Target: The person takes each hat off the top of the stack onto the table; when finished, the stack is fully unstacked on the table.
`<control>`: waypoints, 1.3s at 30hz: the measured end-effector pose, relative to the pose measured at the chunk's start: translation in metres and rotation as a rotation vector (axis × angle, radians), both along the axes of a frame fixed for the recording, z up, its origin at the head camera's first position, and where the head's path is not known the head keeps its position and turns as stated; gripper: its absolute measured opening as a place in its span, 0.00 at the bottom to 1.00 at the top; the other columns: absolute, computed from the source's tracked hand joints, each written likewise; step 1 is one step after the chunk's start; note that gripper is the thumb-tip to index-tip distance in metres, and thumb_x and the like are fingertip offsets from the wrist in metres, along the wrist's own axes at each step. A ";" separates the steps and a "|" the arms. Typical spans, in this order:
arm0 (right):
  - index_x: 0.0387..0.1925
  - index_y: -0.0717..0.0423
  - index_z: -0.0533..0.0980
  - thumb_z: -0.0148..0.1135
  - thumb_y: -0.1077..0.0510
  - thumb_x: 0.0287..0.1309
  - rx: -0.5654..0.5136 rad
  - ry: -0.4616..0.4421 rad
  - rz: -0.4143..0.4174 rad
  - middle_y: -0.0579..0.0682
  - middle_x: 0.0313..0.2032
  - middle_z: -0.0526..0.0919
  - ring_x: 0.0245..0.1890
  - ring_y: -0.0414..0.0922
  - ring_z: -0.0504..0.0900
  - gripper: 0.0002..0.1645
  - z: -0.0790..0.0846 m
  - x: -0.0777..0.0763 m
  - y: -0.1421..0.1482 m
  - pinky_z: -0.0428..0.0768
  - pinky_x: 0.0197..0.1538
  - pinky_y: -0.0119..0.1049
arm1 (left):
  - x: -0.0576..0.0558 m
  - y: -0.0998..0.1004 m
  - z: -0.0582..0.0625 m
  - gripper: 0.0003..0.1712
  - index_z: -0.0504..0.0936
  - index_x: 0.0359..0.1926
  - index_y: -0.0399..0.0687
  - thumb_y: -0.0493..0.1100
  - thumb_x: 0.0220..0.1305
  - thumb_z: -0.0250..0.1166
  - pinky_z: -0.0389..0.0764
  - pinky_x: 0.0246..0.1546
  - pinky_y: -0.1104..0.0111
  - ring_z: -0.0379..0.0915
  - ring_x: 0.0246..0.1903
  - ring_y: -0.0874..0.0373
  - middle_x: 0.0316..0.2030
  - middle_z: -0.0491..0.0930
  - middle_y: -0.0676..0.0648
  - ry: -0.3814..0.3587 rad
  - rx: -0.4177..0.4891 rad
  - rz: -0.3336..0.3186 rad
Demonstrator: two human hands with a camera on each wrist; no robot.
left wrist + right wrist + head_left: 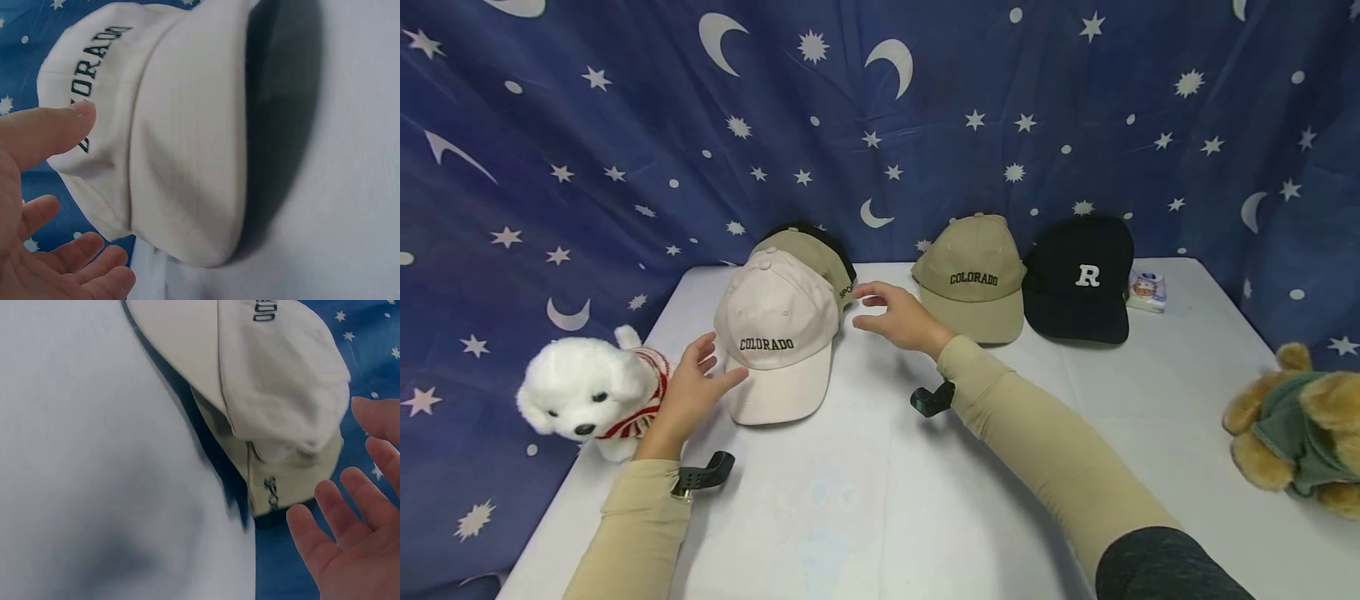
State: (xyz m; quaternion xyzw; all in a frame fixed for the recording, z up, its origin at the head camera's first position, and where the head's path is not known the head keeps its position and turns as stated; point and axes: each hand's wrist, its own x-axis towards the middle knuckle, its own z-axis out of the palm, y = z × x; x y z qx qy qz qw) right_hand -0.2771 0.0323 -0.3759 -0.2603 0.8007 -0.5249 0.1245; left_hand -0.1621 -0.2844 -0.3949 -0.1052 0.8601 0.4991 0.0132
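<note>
A cream baseball cap [778,321] with COLORADO lettering stands on the white table, its brim toward me. Behind it, partly hidden, is a tan cap [815,254], with something black at its back edge. My left hand [691,390] is at the left of the cream cap, fingers spread and thumb in front of its lettering. It holds nothing; whether the thumb touches the fabric I cannot tell. To the right of these caps, my right hand [901,318] reaches in with fingers loosely bent near the tan cap's side, also holding nothing.
A khaki COLORADO cap [973,279] and a black cap [1078,279] with a white R stand at the back right, beside a small package [1147,292]. A white plush dog [583,387] sits at left, a brown plush toy [1292,425] at right. A starry curtain [820,125] hangs behind.
</note>
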 end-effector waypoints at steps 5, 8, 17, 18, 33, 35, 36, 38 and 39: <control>0.64 0.60 0.72 0.66 0.61 0.63 0.033 -0.009 0.025 0.54 0.66 0.71 0.67 0.51 0.69 0.28 -0.003 0.002 -0.019 0.68 0.67 0.45 | -0.002 -0.002 -0.005 0.58 0.39 0.79 0.40 0.47 0.64 0.70 0.57 0.69 0.46 0.46 0.73 0.34 0.76 0.43 0.29 -0.073 -0.015 0.000; 0.64 0.60 0.72 0.66 0.61 0.63 0.038 -0.010 0.040 0.54 0.66 0.72 0.67 0.51 0.69 0.29 -0.004 0.002 -0.028 0.65 0.69 0.47 | -0.003 -0.003 -0.009 0.59 0.38 0.79 0.40 0.48 0.64 0.70 0.56 0.69 0.46 0.45 0.73 0.33 0.76 0.42 0.29 -0.096 -0.021 -0.006; 0.69 0.61 0.67 0.67 0.63 0.61 0.002 -0.076 0.047 0.56 0.71 0.65 0.71 0.53 0.63 0.36 -0.009 -0.001 -0.039 0.61 0.71 0.44 | -0.007 0.000 -0.018 0.58 0.38 0.79 0.39 0.46 0.64 0.70 0.58 0.69 0.48 0.47 0.72 0.33 0.75 0.43 0.27 -0.107 -0.014 -0.012; 0.70 0.62 0.66 0.67 0.63 0.60 -0.002 -0.084 0.051 0.56 0.71 0.64 0.71 0.53 0.62 0.37 -0.010 -0.001 -0.039 0.61 0.71 0.44 | -0.007 0.000 -0.018 0.58 0.38 0.79 0.39 0.46 0.64 0.70 0.58 0.69 0.48 0.48 0.72 0.33 0.75 0.43 0.27 -0.110 -0.016 -0.012; 0.64 0.60 0.71 0.68 0.68 0.57 -0.105 -0.051 0.077 0.54 0.65 0.71 0.62 0.55 0.71 0.32 -0.011 0.005 -0.043 0.71 0.63 0.47 | -0.006 -0.001 -0.012 0.58 0.40 0.79 0.39 0.44 0.62 0.72 0.63 0.66 0.49 0.52 0.71 0.34 0.75 0.48 0.30 -0.107 -0.032 -0.017; 0.62 0.59 0.73 0.68 0.67 0.57 -0.098 -0.039 0.096 0.53 0.66 0.71 0.62 0.56 0.71 0.30 -0.009 0.006 -0.044 0.72 0.62 0.45 | -0.005 -0.001 -0.011 0.58 0.40 0.79 0.38 0.43 0.62 0.71 0.65 0.65 0.48 0.53 0.70 0.34 0.74 0.49 0.29 -0.096 -0.032 -0.019; 0.62 0.59 0.74 0.68 0.67 0.58 -0.091 -0.029 0.108 0.53 0.66 0.71 0.62 0.56 0.70 0.29 -0.008 0.007 -0.045 0.72 0.62 0.45 | -0.005 -0.001 -0.010 0.57 0.41 0.79 0.38 0.43 0.63 0.71 0.65 0.65 0.49 0.54 0.69 0.34 0.74 0.49 0.29 -0.090 -0.033 -0.020; 0.61 0.59 0.75 0.67 0.66 0.58 -0.076 -0.011 0.131 0.53 0.66 0.71 0.63 0.56 0.70 0.28 -0.005 0.009 -0.046 0.71 0.63 0.45 | -0.003 0.000 -0.009 0.56 0.42 0.79 0.38 0.42 0.63 0.71 0.66 0.63 0.49 0.55 0.69 0.34 0.74 0.50 0.29 -0.078 -0.035 -0.021; 0.62 0.59 0.75 0.67 0.66 0.59 -0.067 -0.001 0.140 0.54 0.66 0.71 0.63 0.56 0.70 0.28 -0.004 0.010 -0.046 0.71 0.63 0.45 | -0.002 0.000 -0.008 0.56 0.42 0.79 0.39 0.41 0.63 0.70 0.66 0.63 0.49 0.55 0.68 0.35 0.74 0.50 0.30 -0.073 -0.035 -0.022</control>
